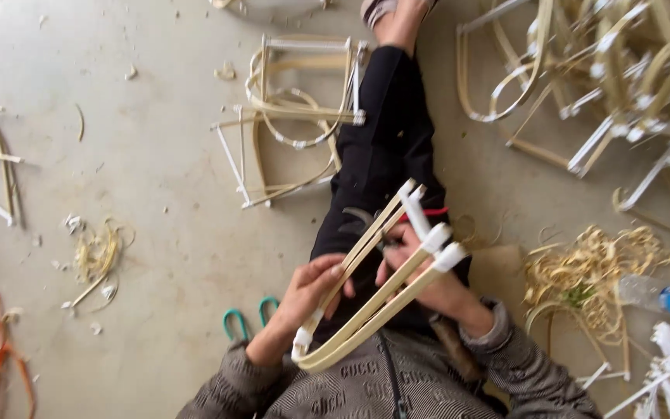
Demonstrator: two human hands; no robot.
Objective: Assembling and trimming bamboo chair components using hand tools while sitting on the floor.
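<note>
Fingers (pixel 316 283) of both hands gripping bamboo frame (pixel 374 279) at frame centre, thin strips liable to splinter or spring loose under squeezing.

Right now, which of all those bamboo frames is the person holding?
The bent frame with white tape over the lap. Both hands, left and right, grip it. The other frames, like the one on the floor by the leg, lie untouched.

Left hand (pixel 309 293), right hand (pixel 420 271) gripping
</note>
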